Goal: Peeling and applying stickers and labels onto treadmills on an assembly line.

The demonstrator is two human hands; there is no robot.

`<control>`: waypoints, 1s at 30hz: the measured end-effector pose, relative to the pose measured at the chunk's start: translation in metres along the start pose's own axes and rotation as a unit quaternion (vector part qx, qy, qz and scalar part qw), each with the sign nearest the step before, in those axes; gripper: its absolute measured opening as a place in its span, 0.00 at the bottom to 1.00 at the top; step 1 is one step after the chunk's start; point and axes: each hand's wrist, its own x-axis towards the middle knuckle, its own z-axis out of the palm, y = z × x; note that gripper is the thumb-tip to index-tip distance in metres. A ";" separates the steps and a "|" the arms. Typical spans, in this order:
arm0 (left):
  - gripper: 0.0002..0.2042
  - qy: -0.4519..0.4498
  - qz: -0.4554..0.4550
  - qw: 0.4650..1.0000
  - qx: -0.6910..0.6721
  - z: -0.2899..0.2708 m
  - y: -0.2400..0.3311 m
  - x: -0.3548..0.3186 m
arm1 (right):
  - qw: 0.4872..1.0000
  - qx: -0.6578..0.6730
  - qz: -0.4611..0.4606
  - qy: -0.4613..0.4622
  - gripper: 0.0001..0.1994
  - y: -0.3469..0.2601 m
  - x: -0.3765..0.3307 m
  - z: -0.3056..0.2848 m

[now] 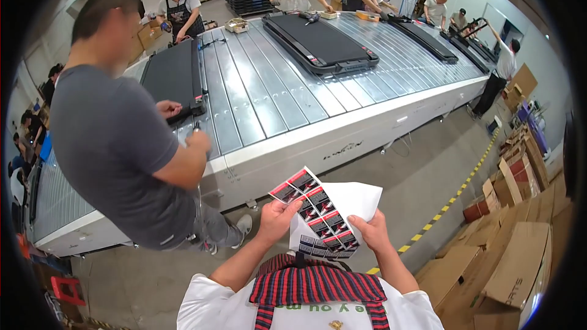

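Between my two hands is a sheet of stickers (322,212), printed with rows of black and red labels. My left hand (279,220) pinches its left edge between thumb and fingers. White paper (361,198) spreads behind and to the right of the printed rows, and my right hand (370,230) grips it with the thumb on top. Bluish-grey labels (313,246) show on a lower part, close to my striped apron (318,284). Whether the papers are one sheet or several, I cannot tell. Both hands are in front of my chest, short of the conveyor's white side.
A long roller conveyor (244,116) crosses ahead, carrying black treadmill decks (324,40). Close on my left, a person in a grey shirt (110,146) works at another deck (174,73). Several people stand along the far side. Cardboard boxes (520,263) pile up at right, beyond yellow-black floor tape (449,205).
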 end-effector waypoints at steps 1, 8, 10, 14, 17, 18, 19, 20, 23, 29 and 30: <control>0.09 0.020 -0.003 1.000 0.016 0.001 0.001 0.013 | 1.000 0.005 0.011 -0.001 0.18 0.001 0.013 0.000; 0.06 0.052 -0.008 0.999 0.012 -0.003 0.001 0.079 | 1.000 0.009 0.016 0.001 0.18 0.001 0.107 -0.016; 0.06 0.016 -0.015 1.000 0.016 0.003 0.009 0.098 | 1.000 0.004 0.005 -0.023 0.17 -0.003 0.135 -0.019; 0.08 -0.098 -0.026 0.979 0.176 0.009 0.007 0.128 | 0.995 -0.002 -0.016 -0.101 0.17 -0.012 0.183 -0.025; 0.08 -0.051 -0.056 0.985 0.153 0.033 0.014 0.149 | 0.991 -0.004 -0.020 -0.133 0.17 -0.010 0.212 -0.040; 0.08 -0.038 -0.055 0.985 0.157 0.039 0.016 0.153 | 0.989 -0.005 -0.019 -0.148 0.17 -0.005 0.222 -0.046; 0.08 -0.036 -0.077 0.985 0.152 0.044 0.016 0.157 | 0.987 -0.003 -0.019 -0.160 0.17 -0.001 0.233 -0.052; 0.09 -0.033 -0.100 0.984 0.146 0.049 0.015 0.161 | 0.986 -0.007 -0.015 -0.168 0.17 0.002 0.243 -0.057; 0.08 0.006 -0.073 0.987 0.146 0.060 0.009 0.170 | 0.982 -0.002 -0.014 -0.187 0.16 0.009 0.260 -0.061; 0.10 0.043 -0.041 0.965 0.255 0.070 0.001 0.171 | 0.973 -0.036 0.003 -0.226 0.14 0.018 0.283 -0.068; 0.10 0.051 -0.030 0.973 0.223 0.073 -0.004 0.169 | 0.973 -0.036 -0.005 -0.227 0.14 0.018 0.287 -0.068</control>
